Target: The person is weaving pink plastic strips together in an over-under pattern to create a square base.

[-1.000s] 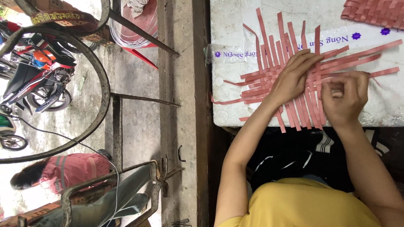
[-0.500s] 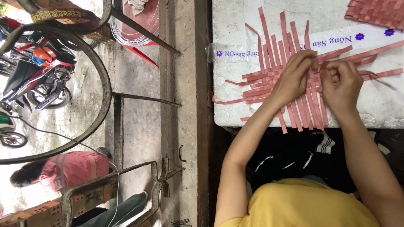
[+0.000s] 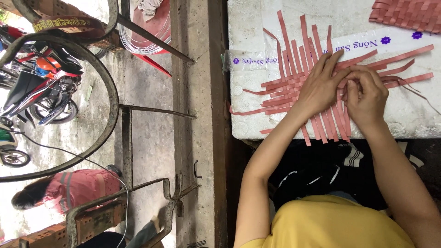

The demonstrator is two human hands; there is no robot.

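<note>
A clear plastic package (image 3: 367, 48) with purple print and star marks is laid flat across the white foam box (image 3: 257, 27), under the woven strips.

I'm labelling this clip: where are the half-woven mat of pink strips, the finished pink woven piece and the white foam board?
Half-woven mat of pink strips (image 3: 294, 78), head view, woven middle left of the hands.
Finished pink woven piece (image 3: 406, 14), head view, its centre.
White foam board (image 3: 250, 27), head view, bare top-left surface.

Pink-red strips (image 3: 294, 87) criss-cross in a checked weave on a white board (image 3: 257, 27); shirt (image 3: 340, 225) plain yellow.
</note>
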